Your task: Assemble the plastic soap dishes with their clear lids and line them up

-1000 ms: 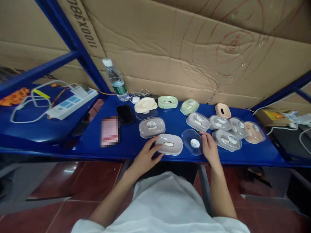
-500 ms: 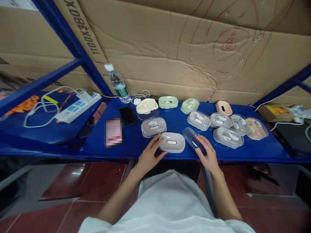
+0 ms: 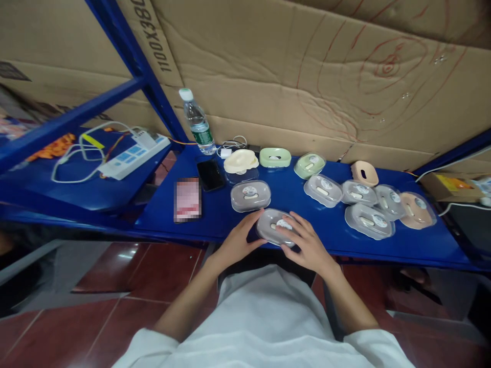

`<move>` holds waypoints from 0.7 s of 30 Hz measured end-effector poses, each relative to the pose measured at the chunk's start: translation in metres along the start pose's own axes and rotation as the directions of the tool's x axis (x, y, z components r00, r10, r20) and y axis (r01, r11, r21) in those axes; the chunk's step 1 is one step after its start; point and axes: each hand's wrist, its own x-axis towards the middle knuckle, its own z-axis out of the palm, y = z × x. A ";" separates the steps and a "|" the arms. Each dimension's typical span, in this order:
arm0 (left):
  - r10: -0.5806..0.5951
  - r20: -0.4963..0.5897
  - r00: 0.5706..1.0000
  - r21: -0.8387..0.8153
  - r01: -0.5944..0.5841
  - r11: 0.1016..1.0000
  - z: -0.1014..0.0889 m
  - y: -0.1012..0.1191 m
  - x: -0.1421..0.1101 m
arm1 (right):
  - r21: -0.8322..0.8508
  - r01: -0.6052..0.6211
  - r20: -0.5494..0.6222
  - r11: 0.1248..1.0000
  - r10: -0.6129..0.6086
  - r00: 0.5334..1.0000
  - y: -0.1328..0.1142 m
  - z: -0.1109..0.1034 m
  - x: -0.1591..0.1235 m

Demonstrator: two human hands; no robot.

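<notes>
Both hands are together on one thing from where I watch: the left hand (image 3: 238, 240) is clamped round the left end of a grey lidded box (image 3: 268, 231), thumb at the near rim and fingertips behind, while the right hand (image 3: 306, 244) covers the right end, fingers across the clear lid (image 3: 269, 216) and thumb low at the near side. The box is close to the front edge of the counter (image 3: 287, 194), its round label (image 3: 284, 223) partly under the right fingers. I can't tell whether the lid's rim is down all round, so I would treat it as loose: brace the base with the left, line the rims up, and press evenly at both ends, since the plastic might tip if pushed at one corner. I would push straight down; a slide towards the body soon meets the edge. Just behind, to the left, a second grey box (image 3: 250, 196) could easily be knocked by the left fingers. Rightward, bare blue surface gives me more room before the nearest box of the right-hand cluster (image 3: 370, 221). The pixelated pink rectangle (image 3: 187, 199) and black phone (image 3: 210, 175) crowd the left. Farther back, the cream tray (image 3: 241, 161), green tray (image 3: 275, 157) and water bottle (image 3: 201, 128) stand before the cardboard sheet (image 3: 268, 76), my back limit.
</notes>
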 end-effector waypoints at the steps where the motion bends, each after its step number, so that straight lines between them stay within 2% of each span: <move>1: 0.007 0.004 1.000 0.008 -0.007 1.000 0.000 0.000 0.000 | 0.003 -0.012 -0.013 1.000 0.012 1.000 0.000 0.003 -0.002; 6: 0.030 0.031 0.999 0.030 -0.031 0.999 0.002 0.001 0.000 | -0.021 -0.078 -0.028 0.997 0.078 0.997 -0.003 0.011 -0.018; 10: 0.033 -0.003 0.999 0.041 -0.033 0.999 0.003 0.003 0.000 | -0.093 -0.120 -0.052 0.988 0.116 0.992 0.002 0.005 -0.023; 12: 0.033 -0.012 0.999 0.042 -0.032 0.999 0.002 0.004 0.000 | -0.180 -0.170 -0.080 0.969 0.158 0.984 0.009 0.000 -0.019; 14: 0.033 -0.016 0.999 0.045 -0.032 0.998 0.002 0.005 0.001 | -0.299 -0.265 -0.153 0.917 0.228 0.962 0.017 -0.003 -0.011; 16: 0.036 -0.031 0.999 0.049 -0.035 0.998 0.001 0.006 0.002 | -0.360 -0.376 -0.288 0.854 0.281 0.915 0.024 -0.004 -0.001; 19: 0.045 -0.055 0.997 0.047 -0.042 0.998 0.001 0.007 0.003 | -0.268 -0.447 -0.464 0.853 0.293 0.836 0.029 0.001 0.011; 21: 0.053 -0.063 0.997 0.046 -0.050 0.998 0.002 0.007 0.002 | -0.188 -0.417 -0.475 0.889 0.289 0.831 0.030 0.007 0.013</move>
